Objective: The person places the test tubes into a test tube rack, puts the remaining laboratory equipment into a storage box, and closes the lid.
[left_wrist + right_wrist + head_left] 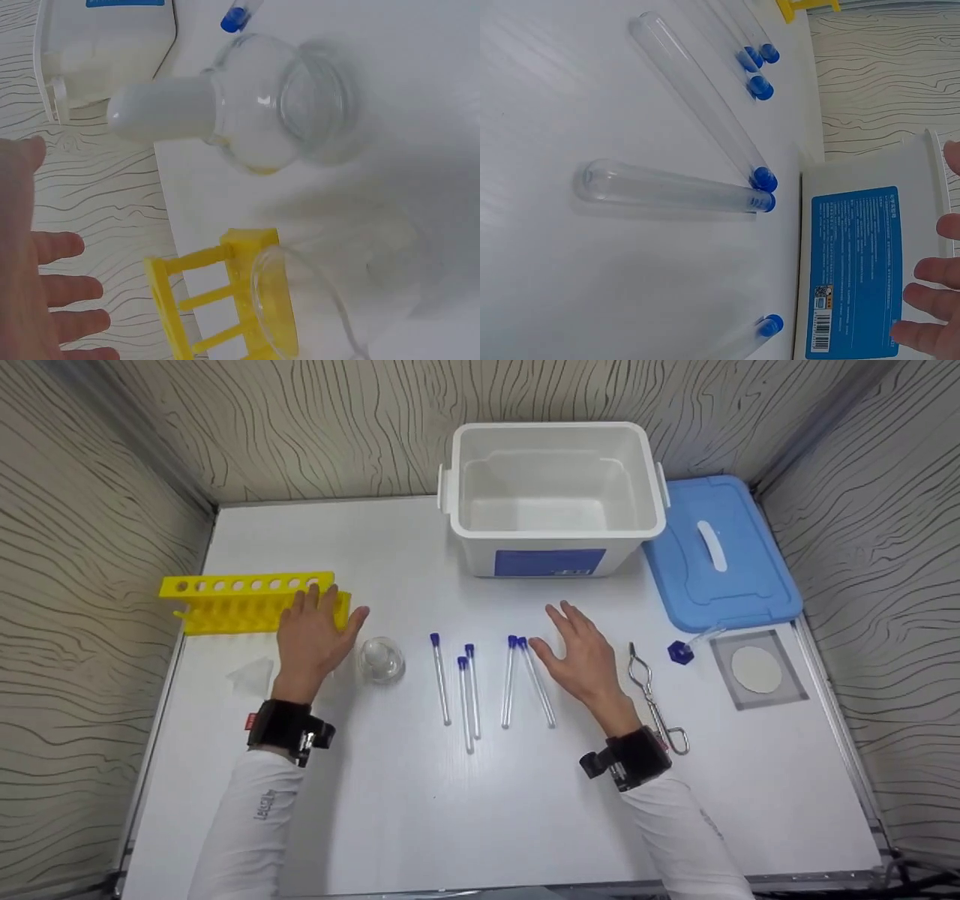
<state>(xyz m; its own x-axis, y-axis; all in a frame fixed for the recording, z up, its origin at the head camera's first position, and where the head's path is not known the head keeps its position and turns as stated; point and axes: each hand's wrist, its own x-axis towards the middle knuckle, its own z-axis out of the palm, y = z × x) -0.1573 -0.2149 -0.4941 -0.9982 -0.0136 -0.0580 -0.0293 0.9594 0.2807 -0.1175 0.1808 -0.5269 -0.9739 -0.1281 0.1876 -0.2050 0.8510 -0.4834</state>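
Note:
My left hand (311, 641), fingers straight, is over the right end of a yellow test tube rack (225, 619); whether it touches the rack I cannot tell. Just right of it stands a glass alcohol lamp (259, 105) with a white cap. A clear, cone-like vessel (253, 678) is on its left. My right hand (581, 664) is spread, holding nothing, beside several test tubes with blue caps (675, 187) that lie on the table. The nearest tube (536, 682) has its cap close to the thumb. Metal crucible tongs (646, 690) lie right of this hand.
A white open bin (559, 536) stands at the back, its blue lid (727, 577) leaning flat beside it on the right. A clear tube with a blue hexagonal base (681, 652) lies before the lid, near a square gauze with a pale disc (757, 669). Patterned walls surround the table.

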